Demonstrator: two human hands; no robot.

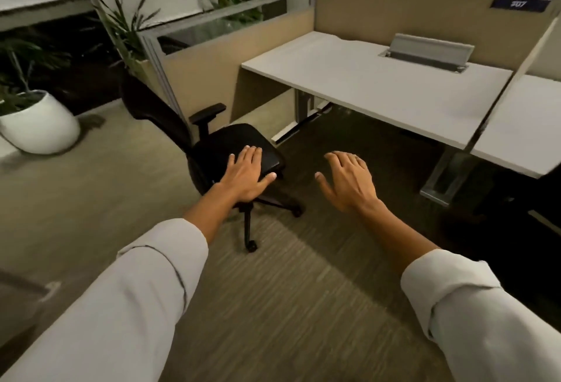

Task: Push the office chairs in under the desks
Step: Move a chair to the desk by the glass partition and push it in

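Observation:
A black office chair [230, 142] stands on the carpet, left of a white desk [364, 81] and outside it, its backrest toward the left and its seat facing the desk. My left hand [247, 173] is stretched forward with straight fingers, overlapping the near edge of the seat in the image; contact cannot be told. My right hand [349, 181] hovers in the air over the carpet in front of the desk, fingers spread and relaxed, holding nothing.
A beige partition [425, 20] backs the desk, with a grey cable box [429, 51] on top. A second desk [528, 126] adjoins at right. A white planter [39, 123] stands at the left. Metal desk legs [443, 181] stand on the carpet [288, 290].

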